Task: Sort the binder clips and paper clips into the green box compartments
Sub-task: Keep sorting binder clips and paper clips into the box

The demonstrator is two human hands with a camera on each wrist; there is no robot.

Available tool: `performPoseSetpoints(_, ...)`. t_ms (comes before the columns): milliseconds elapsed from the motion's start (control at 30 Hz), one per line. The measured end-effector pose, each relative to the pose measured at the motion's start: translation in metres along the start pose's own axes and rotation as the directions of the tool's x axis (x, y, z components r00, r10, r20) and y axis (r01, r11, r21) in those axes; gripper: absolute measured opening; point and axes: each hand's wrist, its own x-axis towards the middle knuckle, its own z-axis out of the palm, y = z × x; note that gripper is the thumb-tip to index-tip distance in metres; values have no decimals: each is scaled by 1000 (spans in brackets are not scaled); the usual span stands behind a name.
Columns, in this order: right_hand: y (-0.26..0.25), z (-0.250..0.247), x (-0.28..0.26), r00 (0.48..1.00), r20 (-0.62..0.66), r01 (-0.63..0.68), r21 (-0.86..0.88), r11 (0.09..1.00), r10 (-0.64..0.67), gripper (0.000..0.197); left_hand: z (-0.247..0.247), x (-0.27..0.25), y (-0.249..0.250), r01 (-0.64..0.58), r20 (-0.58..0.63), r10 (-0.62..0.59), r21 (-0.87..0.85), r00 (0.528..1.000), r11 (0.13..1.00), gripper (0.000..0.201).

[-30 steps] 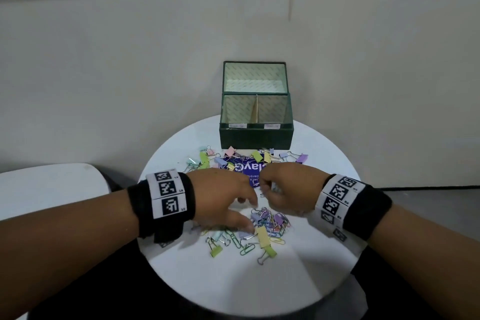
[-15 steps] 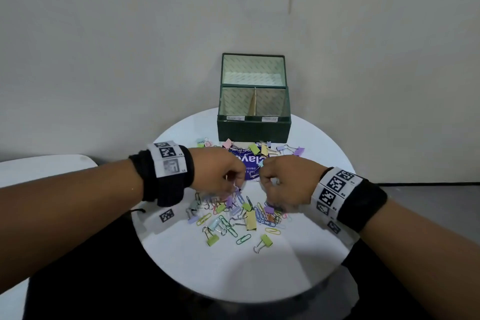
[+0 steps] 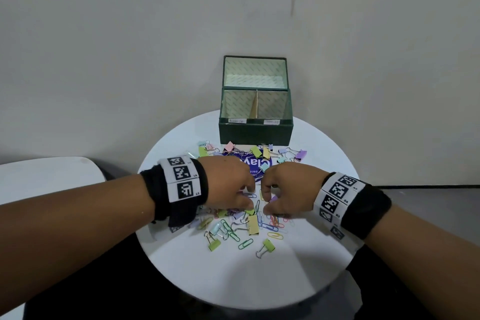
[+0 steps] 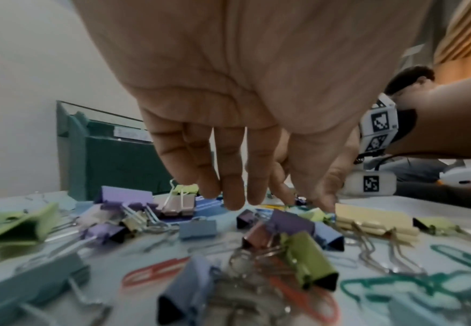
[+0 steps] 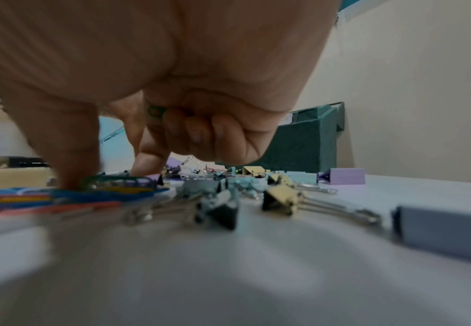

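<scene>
Both hands dropped back onto the clips [image 3: 249,223]; right hand [image 3: 285,189] curled round gathered paper clips, left hand [image 3: 228,187] fingers loose, empty. Box [image 3: 255,132] still empty.

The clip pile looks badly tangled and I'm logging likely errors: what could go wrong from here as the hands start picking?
1. Paper clips lie interlaced with binder clips, so lifting one may drag others into the wrong compartment of the green box.
2. The right hand already has a green paper clip tucked under its curled fingers; pinching more could drop it.
3. Clips near the table edge could get swept off.
</scene>
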Motion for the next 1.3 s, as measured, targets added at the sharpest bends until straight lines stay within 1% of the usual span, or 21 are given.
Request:
performPoseSetpoints(67,0,-1,-1,1000,-19,12,1,1000,-12,8,-1,4,4,21,25,-21,28,999,999,39)
performPoseSetpoints(133,0,-1,-1,999,-31,13,10,1000,-13,7,-3,4,1,42,44,-43,11,998,999,34)
performPoseSetpoints(233,4,0,1,998,-60,-2,43,999,5,9,-9,2,-6,76,58,-76,-7,995,997,18)
performPoseSetpoints(333,4,-1,0,999,-43,-27,45,999,29,26,-13,4,-4,86,24,-85,-39,996,996,21)
performPoseSetpoints(400,3,-2,-2,999,-43,-19,38,999,21,26,-13,8,4,89,8,-89,-46,996,995,28)
performPoseSetpoints(467,2,-2,-3,999,-17,-34,52,998,35,32,-9,14,12,105,33,-104,-25,994,994,39)
performPoseSetpoints(533,2,-2,-3,999,11,-53,49,997,52,36,-6,19,17,127,34,-127,19,991,992,42)
performPoseSetpoints(567,3,0,-2,999,9,-53,44,998,53,36,-6,19,18,134,28,-135,36,990,990,39)
performPoseSetpoints(633,4,1,0,999,-9,-47,28,999,47,28,-6,19,19,130,16,-131,42,991,991,30)
performPoseSetpoints(700,6,2,2,998,-41,-36,11,999,36,19,-7,18,18,106,-3,-106,12,994,994,21)
performPoseSetpoints(733,7,2,3,997,-60,-39,3,999,39,17,-7,17,17,91,-8,-91,-4,996,996,19)
performPoseSetpoints(800,8,1,3,995,-84,-51,6,999,51,22,-5,16,15,66,-7,-66,-33,998,997,18)
performPoseSetpoints(867,8,0,3,995,-77,-64,5,998,65,29,-4,15,14,40,-5,-40,-38,999,998,18)
performPoseSetpoints(900,8,1,3,996,-69,-65,-4,998,65,28,-4,16,15,30,-4,-30,-23,1000,999,18)
performPoseSetpoints(1000,7,2,5,996,-63,-60,-10,998,60,13,-3,19,15,32,35,-32,12,999,999,16)
performPoseSetpoints(1100,7,1,5,997,-50,-54,-4,999,54,7,-7,23,11,43,99,-44,15,994,999,9)
performPoseSetpoints(1200,7,1,5,998,-53,-43,15,999,43,8,-19,28,-3,64,101,-56,-83,993,995,8)
performPoseSetpoints(1300,8,1,5,995,-90,-30,77,997,37,12,-42,37,-26,92,18,-91,-250,996,964,11)
